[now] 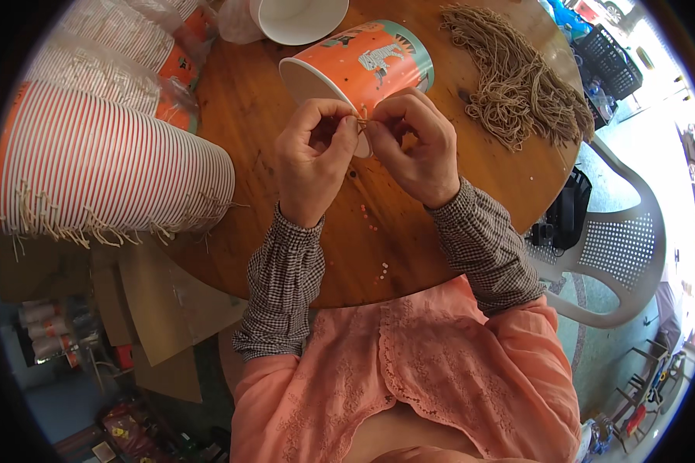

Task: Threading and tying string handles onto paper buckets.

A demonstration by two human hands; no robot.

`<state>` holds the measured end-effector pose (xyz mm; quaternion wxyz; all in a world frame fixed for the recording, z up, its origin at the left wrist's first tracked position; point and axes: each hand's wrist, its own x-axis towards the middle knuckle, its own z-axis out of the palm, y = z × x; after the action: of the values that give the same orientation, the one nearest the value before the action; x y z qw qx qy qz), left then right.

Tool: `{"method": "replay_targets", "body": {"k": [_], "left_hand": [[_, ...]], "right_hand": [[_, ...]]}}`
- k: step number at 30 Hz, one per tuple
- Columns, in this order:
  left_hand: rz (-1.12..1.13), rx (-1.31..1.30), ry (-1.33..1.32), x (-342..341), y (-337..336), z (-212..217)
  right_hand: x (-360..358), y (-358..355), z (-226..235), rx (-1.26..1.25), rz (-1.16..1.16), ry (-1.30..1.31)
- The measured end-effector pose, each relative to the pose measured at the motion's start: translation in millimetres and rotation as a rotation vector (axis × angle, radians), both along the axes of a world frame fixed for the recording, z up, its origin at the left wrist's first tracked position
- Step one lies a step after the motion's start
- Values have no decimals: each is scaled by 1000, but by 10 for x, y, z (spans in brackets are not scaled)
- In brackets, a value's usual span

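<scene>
An orange paper bucket (340,58) with a pale picture and a teal band lies on its side, its white-rimmed mouth toward me. At the near edge of that mouth, my left hand (316,154) pinches a thin tan cord (364,122) between thumb and forefinger. My right hand (417,143) grips the same cord from the other side, fingertips almost touching the left ones. Where the cord meets the bucket is partly covered by my fingers. A heap of similar tan cords (510,77) lies on the far right of the table.
Nested paper buckets (116,158) with cord ends hanging from their rims lie at the left. Bagged stacks (100,69) sit behind them. A white bucket (300,19) stands at the back. Small paper bits dot the wooden table (301,262). A plastic chair (618,239) stands right.
</scene>
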<state>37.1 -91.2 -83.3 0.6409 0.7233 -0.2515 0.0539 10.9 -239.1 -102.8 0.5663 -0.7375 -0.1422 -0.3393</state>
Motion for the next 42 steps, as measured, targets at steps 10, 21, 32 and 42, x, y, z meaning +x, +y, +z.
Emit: {"method": "replay_targets", "body": {"k": [10, 21, 32, 42], "left_hand": [[7, -97, 9, -13, -55, 15], [171, 198, -477, -8, -86, 13], [123, 69, -276, -41, -57, 39], [-160, -175, 190, -22, 38, 40]], "right_hand": [[-11, -24, 6, 7, 35, -3], [6, -31, -28, 60, 46, 17], [-31, -64, -6, -22, 74, 122], [-33, -60, 2, 1, 74, 125]]}}
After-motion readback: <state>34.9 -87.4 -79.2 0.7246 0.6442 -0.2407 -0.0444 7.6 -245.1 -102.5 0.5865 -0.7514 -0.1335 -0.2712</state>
